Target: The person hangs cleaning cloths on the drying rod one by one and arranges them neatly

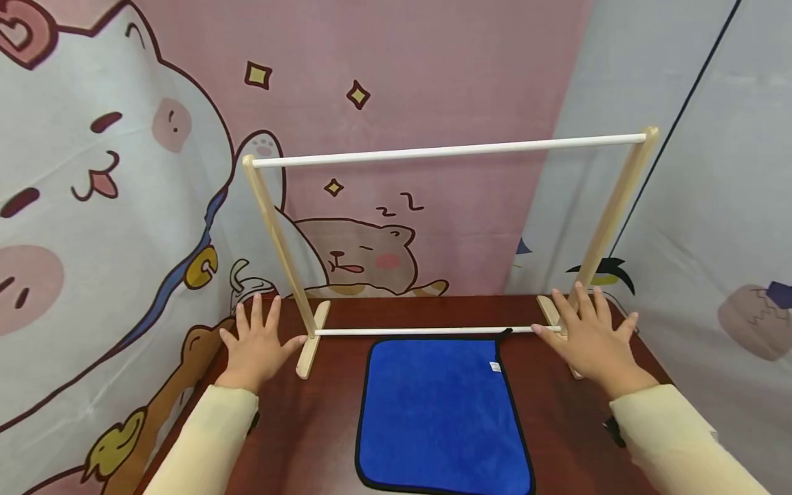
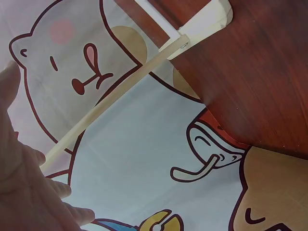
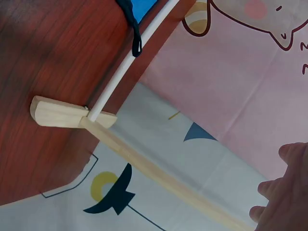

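Note:
A blue towel [image 1: 442, 416] with black edging lies flat on the dark red table, a small white tag and a black hanging loop at its upper right corner. Behind it stands a wooden rack [image 1: 278, 240] with a white top bar [image 1: 445, 150] and a white lower bar [image 1: 427, 331]. My left hand [image 1: 255, 347] is spread in the air by the rack's left foot, holding nothing. On the other side my right hand [image 1: 590, 340], fingers also spread and holding nothing, appears in front of the right foot. In the right wrist view the towel's loop [image 3: 137, 45] overlaps the lower bar.
The wood-grain table [image 1: 297, 440] reaches back to a hanging cloth [image 1: 470, 75] printed with cartoon animals, which also covers both sides. The rack's feet [image 2: 207, 21] sit near the table's back edge. Its right upright [image 3: 159, 173] rises before the cloth.

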The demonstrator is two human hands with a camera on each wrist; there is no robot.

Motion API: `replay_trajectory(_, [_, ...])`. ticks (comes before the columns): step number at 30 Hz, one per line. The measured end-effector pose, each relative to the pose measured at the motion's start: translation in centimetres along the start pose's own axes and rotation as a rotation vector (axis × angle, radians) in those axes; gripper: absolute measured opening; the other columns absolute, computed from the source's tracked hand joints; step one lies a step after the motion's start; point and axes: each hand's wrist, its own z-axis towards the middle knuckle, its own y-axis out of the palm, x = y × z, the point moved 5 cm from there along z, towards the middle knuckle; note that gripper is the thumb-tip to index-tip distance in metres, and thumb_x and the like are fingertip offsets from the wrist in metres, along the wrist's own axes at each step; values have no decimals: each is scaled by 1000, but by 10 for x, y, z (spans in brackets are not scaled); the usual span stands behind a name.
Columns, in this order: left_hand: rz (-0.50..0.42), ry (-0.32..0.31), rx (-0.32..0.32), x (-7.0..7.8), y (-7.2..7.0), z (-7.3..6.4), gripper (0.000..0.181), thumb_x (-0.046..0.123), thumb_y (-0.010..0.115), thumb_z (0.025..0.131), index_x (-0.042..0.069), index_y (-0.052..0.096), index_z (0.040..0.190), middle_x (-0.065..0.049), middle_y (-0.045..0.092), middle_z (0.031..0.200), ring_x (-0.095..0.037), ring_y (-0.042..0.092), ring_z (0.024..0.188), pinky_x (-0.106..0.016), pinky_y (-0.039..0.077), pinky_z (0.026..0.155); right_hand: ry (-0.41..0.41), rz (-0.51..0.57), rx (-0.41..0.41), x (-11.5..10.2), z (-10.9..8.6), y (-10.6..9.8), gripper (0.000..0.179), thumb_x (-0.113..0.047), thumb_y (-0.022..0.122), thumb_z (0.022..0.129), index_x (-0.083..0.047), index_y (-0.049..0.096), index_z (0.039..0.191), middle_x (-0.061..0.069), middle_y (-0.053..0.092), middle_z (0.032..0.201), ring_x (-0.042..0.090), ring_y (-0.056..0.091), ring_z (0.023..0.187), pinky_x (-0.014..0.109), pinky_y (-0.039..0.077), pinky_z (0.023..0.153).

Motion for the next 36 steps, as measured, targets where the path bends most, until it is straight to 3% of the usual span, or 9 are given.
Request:
replay_trajectory(8, [-70,-20,-13,-7,0,23,96,58,55,91,6,6,156,-29,-7,157,-55,-9,139,-80,3,98,-14,23,12,-9,8,11,88,-69,40,92,-15,13,156,28,1,158,46,-13,143,80,-13,94])
replay_trajectory(17, [-141,-68,0,-18,-1,37,93,51,56,93,4,6,155,-31,-6,156,-55,-7,139,-79,7,99,-25,99,-19,-11,9,29,89,-67,45,92,-12,16,156,26,7,158,45,-7,144,79,-12,96])
replay_trajectory(22, [-182,-79,63,-22,-2,45,88,47,56,95,2,9,154,-32,1,156,-54,4,140,-74,13,104,-47,137,-45,-12,11,40,91,-67,47,91,-14,13,156,20,6,160,41,-8,145,78,-11,97])
replay_trajectory(27, [-217,-79,85,-22,-3,53,83,42,55,97,1,12,154,-33,9,155,-53,12,139,-70,17,106,-54,166,-46,-9,14,53,91,-65,51,90,-12,18,156,18,4,161,40,-5,146,78,-7,98])
replay_trajectory(36, [-381,-123,97,-24,-9,70,81,44,53,97,1,14,154,-32,19,153,-51,23,137,-64,24,107,-81,195,-27,-12,15,72,86,-56,61,88,-9,28,153,24,19,156,45,7,143,79,3,99])
